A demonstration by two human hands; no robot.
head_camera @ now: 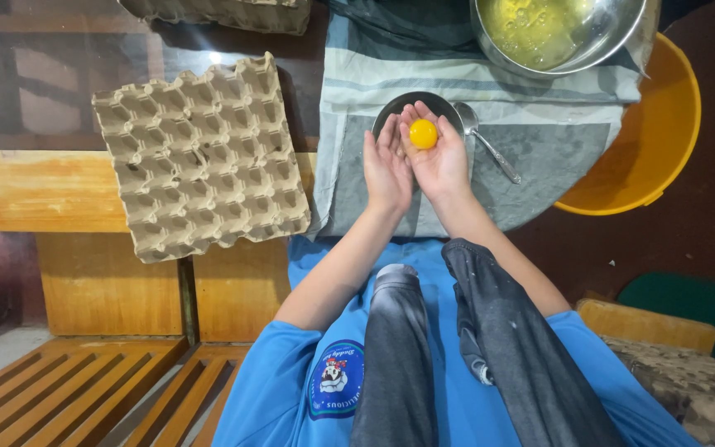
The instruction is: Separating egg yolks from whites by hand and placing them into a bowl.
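The right hand (439, 157) is cupped palm-up, cradling one round yellow egg yolk (423, 133). The left hand (386, 170) lies open, flat-fingered, pressed against its side. Both hover over one small dark round bowl (391, 112). One metal spoon (486, 142) rests beside it on the striped grey cloth (539, 157). Beyond stand one steel mixing bowl of beaten egg (556, 33) and one orange plastic tub (655, 141); left lies one empty grey cardboard egg tray (200, 157).

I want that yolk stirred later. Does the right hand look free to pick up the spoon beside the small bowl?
Probably not yet: the right hand cups an egg yolk, though the spoon lies uncovered on the cloth just beside it.
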